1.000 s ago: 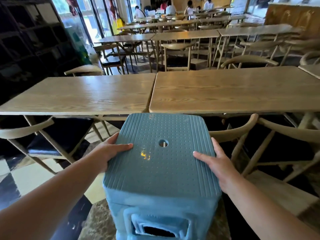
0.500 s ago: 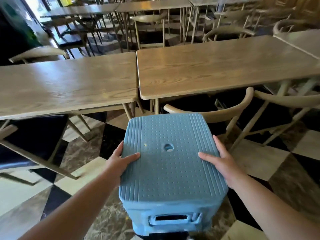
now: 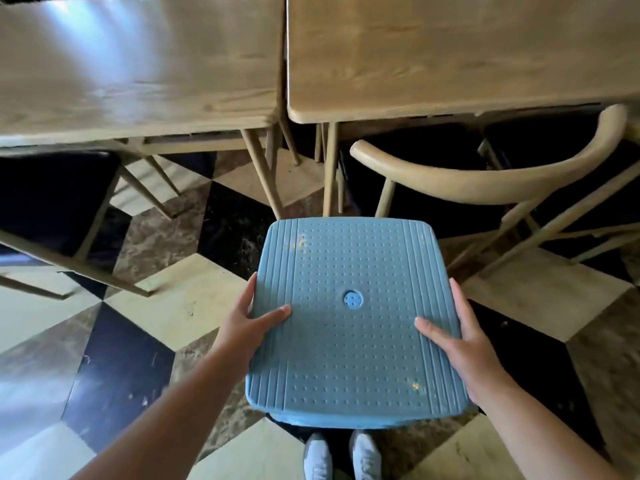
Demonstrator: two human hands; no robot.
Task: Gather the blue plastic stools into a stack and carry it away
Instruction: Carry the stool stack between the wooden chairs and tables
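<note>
I observed the blue stool (image 3: pixel 356 317) from above, held between both hands over the checkered floor (image 3: pixel 114 368), just ahead of a pair of grey shoes (image 3: pixel 341 457). Left hand (image 3: pixel 247 325) gripped the left seat edge, thumb on top, fingers wrapped round the rim. Right hand (image 3: pixel 460 344) gripped the right edge likewise. A wooden chair (image 3: pixel 491 185) and two wooden tables (image 3: pixel 433 64) stood just beyond the stool. Stacked stools beneath: could not tell.
</note>
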